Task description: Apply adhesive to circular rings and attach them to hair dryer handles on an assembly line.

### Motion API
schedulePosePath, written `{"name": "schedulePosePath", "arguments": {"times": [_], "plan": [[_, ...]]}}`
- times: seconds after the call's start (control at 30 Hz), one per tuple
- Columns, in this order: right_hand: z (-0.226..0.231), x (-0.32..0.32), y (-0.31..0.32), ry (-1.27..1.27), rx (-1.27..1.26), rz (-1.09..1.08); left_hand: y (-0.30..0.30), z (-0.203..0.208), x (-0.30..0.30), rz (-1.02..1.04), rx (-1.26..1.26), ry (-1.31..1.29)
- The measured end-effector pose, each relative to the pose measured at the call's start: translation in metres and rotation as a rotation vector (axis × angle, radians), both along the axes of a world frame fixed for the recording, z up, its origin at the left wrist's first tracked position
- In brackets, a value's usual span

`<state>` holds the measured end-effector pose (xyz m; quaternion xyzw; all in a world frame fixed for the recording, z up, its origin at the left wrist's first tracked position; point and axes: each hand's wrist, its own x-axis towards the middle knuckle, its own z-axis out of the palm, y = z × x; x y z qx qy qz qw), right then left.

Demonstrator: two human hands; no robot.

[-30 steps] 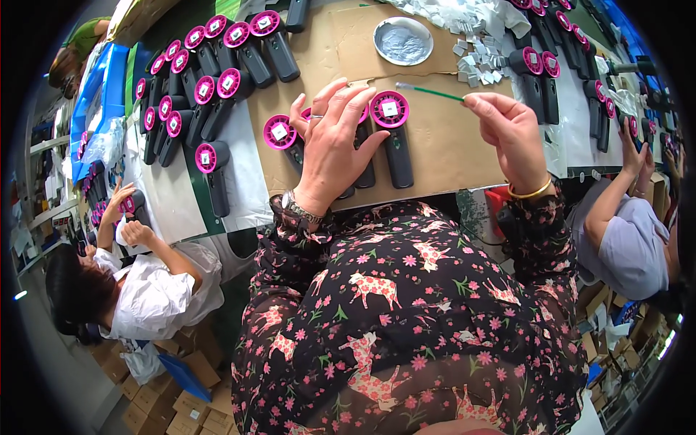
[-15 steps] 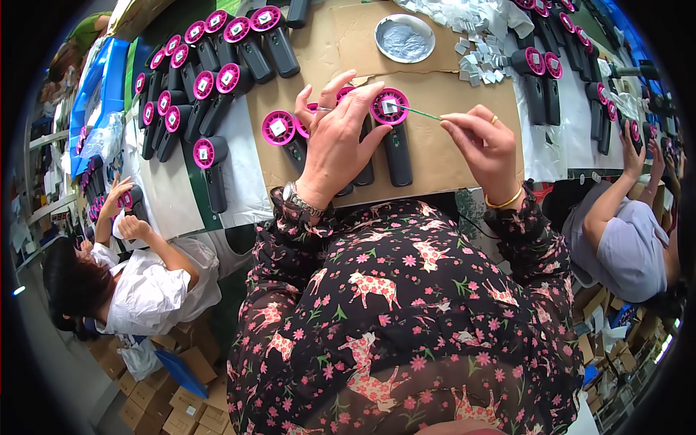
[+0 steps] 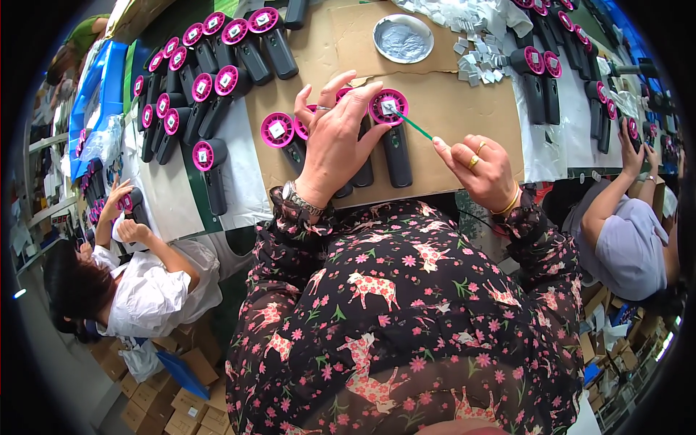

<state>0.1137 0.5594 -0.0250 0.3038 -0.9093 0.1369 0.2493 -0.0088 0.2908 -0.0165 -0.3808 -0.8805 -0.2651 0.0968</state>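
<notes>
My right hand pinches a thin green stick. Its tip rests at the white square in the centre of a pink, spoked head on a black-handled device, which looks like a handheld fan. A grey smear shows on that square. My left hand is spread over the neighbouring devices, its thumb tip by the rim of the same pink head. The hand partly hides them; one pink head with a white square shows to its left.
A white dish of grey paste stands on the cardboard at the back. Small white squares lie heaped right of it. Rows of similar devices fill the left. People work at left and right.
My right hand has moved slightly down, with its fingers more curled, and the stick now slants more steeply. Its tip stays at the white square. My left hand has hardly moved.
</notes>
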Motion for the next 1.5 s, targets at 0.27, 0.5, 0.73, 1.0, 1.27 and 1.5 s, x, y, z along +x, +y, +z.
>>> {"name": "schedulePosePath", "arguments": {"times": [0.27, 0.5, 0.73, 1.0, 1.27, 1.5], "plan": [[0.008, -0.001, -0.004, 0.020, -0.182, -0.042, -0.001, -0.002, 0.000, -0.002, 0.008, -0.007], [0.003, -0.001, -0.016, -0.110, -0.581, -0.213, 0.000, -0.002, 0.000, 0.002, 0.006, -0.018], [0.007, 0.000, -0.019, -0.349, -0.841, -0.334, -0.001, -0.002, 0.000, 0.004, 0.012, -0.010], [0.003, -0.010, -0.007, -0.574, -1.192, -0.314, -0.001, -0.002, -0.001, 0.001, 0.005, -0.010], [0.007, -0.063, 0.026, -0.574, -1.218, -0.550, -0.012, 0.006, -0.002, 0.033, -0.002, 0.012], [-0.005, -0.101, 0.049, -0.679, -1.016, -0.646, -0.024, 0.010, 0.002, 0.078, -0.022, 0.015]]}}
